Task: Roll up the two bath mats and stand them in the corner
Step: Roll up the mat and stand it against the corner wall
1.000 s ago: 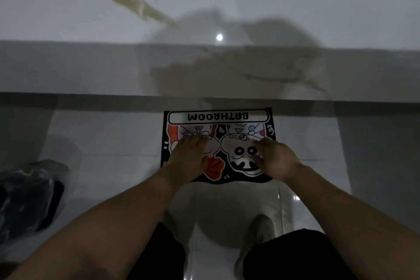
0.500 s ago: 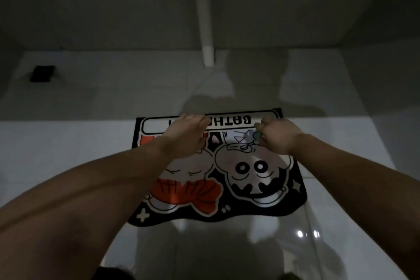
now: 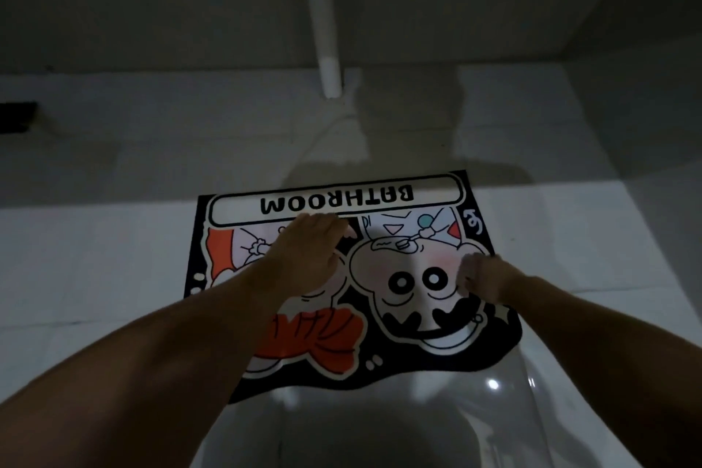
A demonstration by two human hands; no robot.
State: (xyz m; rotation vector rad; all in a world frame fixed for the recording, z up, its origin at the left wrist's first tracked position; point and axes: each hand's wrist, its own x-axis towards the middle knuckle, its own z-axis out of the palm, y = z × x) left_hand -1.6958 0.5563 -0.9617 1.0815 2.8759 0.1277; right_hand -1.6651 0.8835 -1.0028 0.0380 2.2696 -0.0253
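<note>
One bath mat (image 3: 380, 319) is lying flat and fully unrolled on the pale tiled floor (image 3: 95, 277), printed side up. Its black field is showing cartoon figures and a white banner reading "BATHROOM", seen upside down along the mat's far edge. Only this one mat is showing in the view.

The left hand (image 3: 304, 255) is resting palm down on the mat just below the banner, fingers stretched flat and close together, tips touching the banner's lower border. The right hand (image 3: 484, 281) is sitting over the mat's right part, beside the round-eyed cartoon face, fingers curled inward; whether it is pinching the fabric cannot be told, as the light is dim.

Beyond the mat's far edge, a white pipe (image 3: 324, 30) is running down the grey wall (image 3: 152, 11) to the floor. A dark object (image 3: 17, 117) is lying on the floor far to the mat's left.
</note>
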